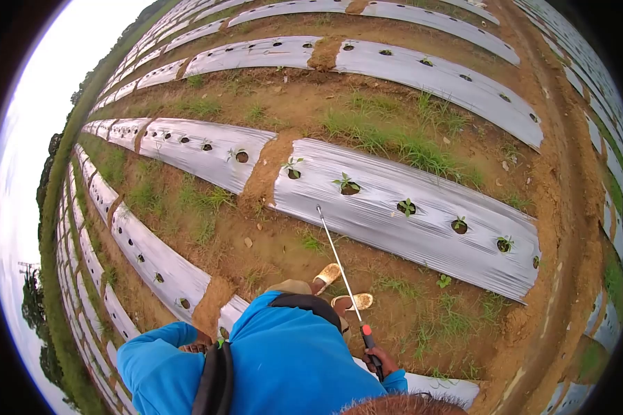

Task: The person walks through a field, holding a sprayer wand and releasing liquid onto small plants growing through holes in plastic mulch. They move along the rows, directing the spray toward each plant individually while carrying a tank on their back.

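My right hand (pixel 382 361) is closed round the black handle of a spray wand (pixel 341 268), which has a red part above the grip. The wand's thin metal tube reaches up over the near edge of a silver plastic-covered bed (pixel 422 204), its tip beside the holes with small green plants (pixel 346 182). At my left side, by the blue sleeve, is my left hand (pixel 196 344), near a black strap (pixel 217 377); its fingers look curled, and what they hold, if anything, is hidden.
Bare soil with grass tufts (pixel 422 149) lies between the long covered rows. Soil strips (pixel 264 169) break the beds into sections. A dirt track (pixel 557 228) runs along the right. My light-coloured shoes (pixel 328 274) stand on soil before the bed.
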Action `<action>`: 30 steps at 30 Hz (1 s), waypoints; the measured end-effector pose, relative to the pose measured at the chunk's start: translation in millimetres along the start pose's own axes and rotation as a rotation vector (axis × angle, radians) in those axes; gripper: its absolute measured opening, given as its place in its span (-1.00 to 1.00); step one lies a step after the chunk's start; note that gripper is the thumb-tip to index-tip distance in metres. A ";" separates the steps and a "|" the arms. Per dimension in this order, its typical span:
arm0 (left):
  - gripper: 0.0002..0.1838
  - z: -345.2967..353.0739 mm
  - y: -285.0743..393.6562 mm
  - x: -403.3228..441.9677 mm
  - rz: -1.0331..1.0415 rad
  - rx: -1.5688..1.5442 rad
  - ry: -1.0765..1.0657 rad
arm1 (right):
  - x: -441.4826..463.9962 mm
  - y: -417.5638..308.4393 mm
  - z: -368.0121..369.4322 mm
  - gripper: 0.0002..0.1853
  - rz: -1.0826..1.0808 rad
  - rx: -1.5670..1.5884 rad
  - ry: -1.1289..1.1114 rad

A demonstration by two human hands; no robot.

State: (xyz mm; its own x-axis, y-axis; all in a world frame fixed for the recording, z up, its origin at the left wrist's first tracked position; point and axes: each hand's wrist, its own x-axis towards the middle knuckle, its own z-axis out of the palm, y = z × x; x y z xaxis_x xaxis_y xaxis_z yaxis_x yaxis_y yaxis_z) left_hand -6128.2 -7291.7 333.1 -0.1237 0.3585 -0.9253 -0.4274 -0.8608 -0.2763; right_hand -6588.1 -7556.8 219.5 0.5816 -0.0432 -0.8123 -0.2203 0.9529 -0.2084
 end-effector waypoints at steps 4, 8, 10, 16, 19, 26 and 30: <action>-0.55 12.5 -17.6 10.1 0.036 -0.099 -0.027 | 32.0 -54.3 33.2 -0.76 -0.050 -0.260 -0.138; -0.55 14.7 -29.9 23.8 0.080 -0.187 -0.064 | 70.2 -103.5 76.9 -0.74 0.032 -0.448 -0.190; -0.55 6.8 -34.6 32.0 0.099 -0.220 -0.086 | 84.2 -128.7 106.3 -0.73 0.084 -0.532 -0.219; -0.54 -36.6 -54.8 59.9 0.171 -0.345 -0.152 | 135.6 -195.4 203.8 -0.72 0.182 -0.733 -0.217; -0.54 -65.9 -61.0 76.5 0.220 -0.415 -0.164 | 168.7 -220.3 258.8 -0.71 0.241 -0.864 -0.206; -0.53 -77.3 -58.3 105.3 0.287 -0.605 -0.246 | 248.4 -252.7 384.9 -0.70 0.233 -1.034 -0.246; -0.51 -47.8 -47.5 137.4 0.328 -0.734 -0.259 | 289.1 -259.7 444.8 -0.74 0.300 -1.081 -0.265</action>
State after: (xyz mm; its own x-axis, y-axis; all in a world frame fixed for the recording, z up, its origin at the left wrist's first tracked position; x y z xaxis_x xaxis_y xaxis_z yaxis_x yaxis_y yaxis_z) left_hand -6082.1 -7218.8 206.6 -0.3799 0.0435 -0.9240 0.3454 -0.9200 -0.1853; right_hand -6014.3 -7683.2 281.1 0.5104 0.3278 -0.7950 -0.8591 0.1533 -0.4884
